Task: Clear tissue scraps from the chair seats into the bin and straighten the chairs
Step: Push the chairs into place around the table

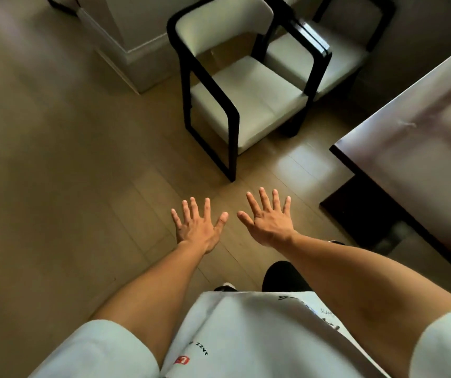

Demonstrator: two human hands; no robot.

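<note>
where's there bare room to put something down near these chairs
The near chair has a bare seat between its two black arms. The floor left of it, out to the white pillar base, is open, as is the strip ahead of both hands. It is crowded where the near chair presses against the second chair by the table.

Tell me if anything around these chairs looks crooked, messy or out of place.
The near white-cushioned chair with the black frame stands angled away from the dark glossy table, not squared to it. The second white chair sits tight against it. No scraps show on either seat. Both hands, left and right, are open and empty.
</note>
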